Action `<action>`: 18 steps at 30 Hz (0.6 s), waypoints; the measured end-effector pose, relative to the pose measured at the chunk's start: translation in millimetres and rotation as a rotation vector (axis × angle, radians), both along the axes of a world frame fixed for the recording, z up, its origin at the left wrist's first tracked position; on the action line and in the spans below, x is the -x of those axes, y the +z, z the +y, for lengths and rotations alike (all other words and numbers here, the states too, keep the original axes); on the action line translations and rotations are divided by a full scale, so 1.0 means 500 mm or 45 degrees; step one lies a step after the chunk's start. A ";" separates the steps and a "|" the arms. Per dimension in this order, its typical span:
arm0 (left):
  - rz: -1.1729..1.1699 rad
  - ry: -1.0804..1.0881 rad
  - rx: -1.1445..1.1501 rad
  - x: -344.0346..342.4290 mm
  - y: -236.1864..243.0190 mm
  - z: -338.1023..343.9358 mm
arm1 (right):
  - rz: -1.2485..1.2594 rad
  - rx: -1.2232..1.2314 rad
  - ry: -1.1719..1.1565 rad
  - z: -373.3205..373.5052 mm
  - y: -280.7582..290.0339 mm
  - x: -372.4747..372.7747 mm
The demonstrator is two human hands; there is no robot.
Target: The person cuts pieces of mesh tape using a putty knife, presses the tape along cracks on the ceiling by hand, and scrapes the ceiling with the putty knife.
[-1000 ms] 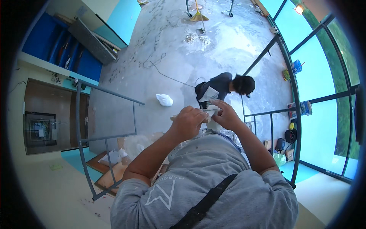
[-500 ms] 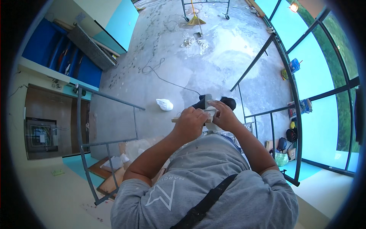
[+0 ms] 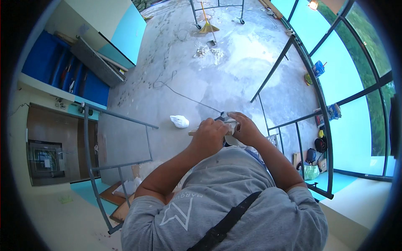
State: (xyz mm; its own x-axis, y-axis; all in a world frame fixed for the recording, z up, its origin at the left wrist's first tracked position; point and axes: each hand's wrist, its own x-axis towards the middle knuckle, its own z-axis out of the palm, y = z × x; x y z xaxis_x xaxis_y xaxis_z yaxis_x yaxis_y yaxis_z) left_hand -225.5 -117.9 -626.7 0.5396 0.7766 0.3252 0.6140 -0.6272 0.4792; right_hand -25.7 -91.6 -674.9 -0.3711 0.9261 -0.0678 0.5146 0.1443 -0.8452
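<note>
In front of my waist, both hands are closed and close together. My left hand (image 3: 208, 134) is wrapped round a pale, wood-coloured piece (image 3: 192, 132), whose end sticks out on its left side. My right hand (image 3: 246, 129) bends its fingers over a light grey-white piece (image 3: 230, 122) between the two hands. That piece looks flat and smeared with white, but my fingers cover most of it, so its exact kind cannot be told. A dark grey shape shows just beyond my fingertips. On the floor to the left lies a white bundle or bag (image 3: 179, 121).
Grey metal scaffold rails (image 3: 121, 114) stand on my left, with more rails (image 3: 298, 121) on my right. Farther off are a broom (image 3: 208, 28), a dustpan (image 3: 211, 43) and white debris (image 3: 209, 53). A cord (image 3: 188, 98) crosses the floor. Bags (image 3: 311, 155) lie by the windows.
My view has shifted slightly. The grey ridged piece that stood up beyond my right fingers is now tilted down and mostly hidden. Both hands stay closed in nearly the same place.
</note>
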 end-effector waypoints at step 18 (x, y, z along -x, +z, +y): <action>-0.025 -0.272 -0.046 -0.158 0.048 0.057 | 0.044 -0.036 -0.311 -0.038 0.035 -0.176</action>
